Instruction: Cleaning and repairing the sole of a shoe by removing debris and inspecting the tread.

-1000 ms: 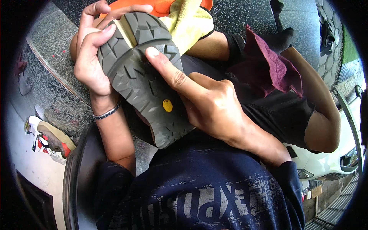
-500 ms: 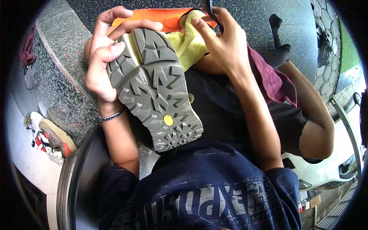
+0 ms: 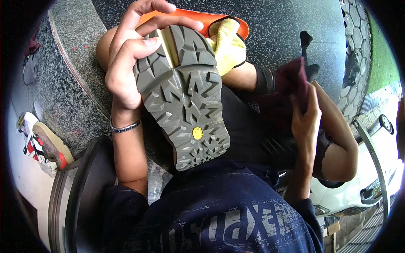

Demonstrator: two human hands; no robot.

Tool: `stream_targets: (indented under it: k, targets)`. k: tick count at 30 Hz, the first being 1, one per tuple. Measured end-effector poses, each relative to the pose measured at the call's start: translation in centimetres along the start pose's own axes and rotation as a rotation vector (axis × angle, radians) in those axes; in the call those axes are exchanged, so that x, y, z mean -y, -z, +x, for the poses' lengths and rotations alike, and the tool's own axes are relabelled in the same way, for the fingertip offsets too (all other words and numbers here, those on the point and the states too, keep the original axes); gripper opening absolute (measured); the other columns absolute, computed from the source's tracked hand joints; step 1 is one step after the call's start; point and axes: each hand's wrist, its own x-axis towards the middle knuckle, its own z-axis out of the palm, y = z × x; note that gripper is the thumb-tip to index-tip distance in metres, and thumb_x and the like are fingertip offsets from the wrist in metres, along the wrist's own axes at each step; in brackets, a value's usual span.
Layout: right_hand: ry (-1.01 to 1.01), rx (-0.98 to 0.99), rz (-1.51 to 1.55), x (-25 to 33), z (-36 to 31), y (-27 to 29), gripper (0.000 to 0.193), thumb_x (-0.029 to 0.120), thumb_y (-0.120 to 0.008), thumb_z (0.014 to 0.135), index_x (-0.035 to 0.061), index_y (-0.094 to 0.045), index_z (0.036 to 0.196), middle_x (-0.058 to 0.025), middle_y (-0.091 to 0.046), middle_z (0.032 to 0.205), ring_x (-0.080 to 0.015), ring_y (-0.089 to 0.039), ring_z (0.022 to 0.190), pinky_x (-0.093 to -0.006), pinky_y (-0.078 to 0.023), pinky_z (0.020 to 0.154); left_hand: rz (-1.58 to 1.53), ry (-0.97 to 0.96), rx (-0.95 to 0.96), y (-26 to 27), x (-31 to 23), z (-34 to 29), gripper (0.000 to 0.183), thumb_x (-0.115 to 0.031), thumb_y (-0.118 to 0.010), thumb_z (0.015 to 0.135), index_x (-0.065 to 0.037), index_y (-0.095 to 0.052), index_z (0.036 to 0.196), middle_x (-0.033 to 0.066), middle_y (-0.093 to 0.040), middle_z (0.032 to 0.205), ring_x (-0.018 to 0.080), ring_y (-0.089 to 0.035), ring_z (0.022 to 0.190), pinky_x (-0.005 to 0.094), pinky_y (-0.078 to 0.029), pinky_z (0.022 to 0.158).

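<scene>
My left hand (image 3: pixel 126 71) is closed on the heel end of a shoe (image 3: pixel 185 97), its thumb and fingers over the edge. The grey lugged sole with a small yellow badge is turned up; the shoe's upper is mostly hidden beneath. My right hand (image 3: pixel 307 116) grips a maroon cloth (image 3: pixel 291 78), lifted over my right leg and apart from the shoe. Just beyond the shoe a yellow cloth (image 3: pixel 230 48) with dark edging is bunched up. An orange flat piece (image 3: pixel 192 19) lies behind it, partly covered by my left fingers.
My crossed legs in dark shorts (image 3: pixel 249 126) lie under my arms. At the left, a brown shoe (image 3: pixel 52 147) stands beside a speckled stone step (image 3: pixel 78 42). Dark socks (image 3: pixel 306 38) rest on the speckled floor (image 3: pixel 270 25). A white car (image 3: pixel 363 181) is at the right.
My right hand has left the yellow cloth area, moved right and toward me, and now grips the maroon cloth; the black-handled thing it had is out of sight. The shoe shifted slightly right.
</scene>
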Motion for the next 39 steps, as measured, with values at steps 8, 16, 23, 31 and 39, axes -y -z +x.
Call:
stream_targets:
  k: [8,16,23,31,39]
  targets:
    - [0.715,0.024,0.125,12.4,0.9,-6.7,0.043,0.002,-0.07,0.075,0.0103,-0.064,0.117,-0.0122,-0.059,0.096,-0.0308,-0.063,0.078,-0.0371,-0.055,0.071,-0.088,-0.064,0.048,0.5,1.0,0.3,0.05,-0.012,-0.04,0.087,0.007,-0.037,0.134,0.0349,-0.059,0.13,0.0327,-0.067,0.111,0.0411,-0.054,0.1]
    - [0.498,0.182,0.149,8.0,-4.6,-6.2,0.047,-0.003,-0.069,0.069,0.0113,-0.066,0.114,-0.0115,-0.055,0.089,-0.033,-0.065,0.073,-0.043,-0.054,0.063,0.187,0.053,-0.001,-2.0,0.8,0.2,0.047,-0.012,-0.037,0.088,0.007,-0.041,0.13,0.0318,-0.067,0.12,0.0282,-0.068,0.109,0.0368,-0.052,0.101]
    - [0.328,-0.042,0.495,10.0,0.5,-3.0,0.039,-0.012,-0.058,0.08,-0.0001,-0.063,0.116,-0.018,-0.069,0.096,-0.0294,-0.072,0.092,-0.036,-0.056,0.079,0.238,-0.038,-0.055,-1.5,0.6,-0.2,0.051,-0.016,-0.04,0.088,0.007,-0.043,0.133,0.0296,-0.066,0.122,0.028,-0.063,0.115,0.0361,-0.045,0.106]
    - [0.672,0.089,0.228,12.4,2.7,-5.8,0.068,-0.004,-0.069,0.069,0.0232,-0.07,0.131,-0.0154,-0.062,0.121,-0.034,-0.068,0.108,-0.041,-0.058,0.091,0.169,-0.021,-0.03,-1.3,0.4,-0.1,0.053,-0.019,-0.035,0.09,0.009,-0.035,0.136,0.0341,-0.063,0.122,0.0348,-0.068,0.107,0.0426,-0.054,0.103]
    - [0.611,-0.081,-0.008,8.8,-2.5,-8.5,0.046,0.008,-0.066,0.084,0.0147,-0.068,0.129,-0.0061,-0.047,0.087,-0.018,-0.061,0.064,-0.031,-0.054,0.051,0.21,0.09,0.036,-3.3,0.9,0.0,0.052,-0.006,-0.039,0.088,0.007,-0.034,0.138,0.0325,-0.066,0.119,0.0282,-0.07,0.103,0.0353,-0.056,0.095]
